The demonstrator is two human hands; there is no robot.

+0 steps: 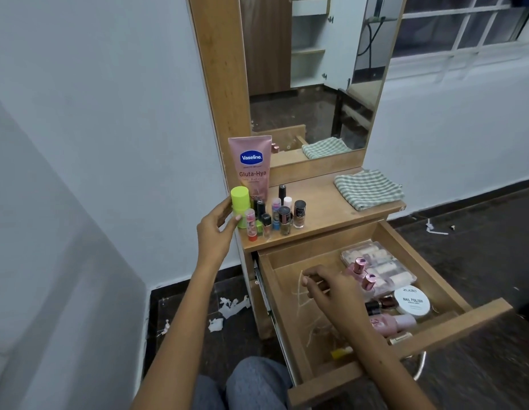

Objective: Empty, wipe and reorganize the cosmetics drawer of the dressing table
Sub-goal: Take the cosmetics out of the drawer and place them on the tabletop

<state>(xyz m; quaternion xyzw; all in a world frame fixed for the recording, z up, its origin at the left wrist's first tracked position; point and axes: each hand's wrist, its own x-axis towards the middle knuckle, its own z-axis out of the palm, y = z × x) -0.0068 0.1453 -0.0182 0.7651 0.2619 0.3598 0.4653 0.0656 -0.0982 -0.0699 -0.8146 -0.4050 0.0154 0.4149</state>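
The wooden drawer of the dressing table is pulled out. On its right side lie a clear palette, pink-capped bottles, a white nail polish remover tub and a pink tube. A small yellow item lies near the front. My right hand hovers over the bare left part with fingers curled and holds nothing that shows. My left hand grips a lime green stick at the left edge of the tabletop, beside a Vaseline tube and several small bottles.
A folded green checked cloth lies on the right of the tabletop under the mirror. Scraps of white paper litter the dark floor left of the drawer. My knees are just below the drawer front. A white wall stands to the left.
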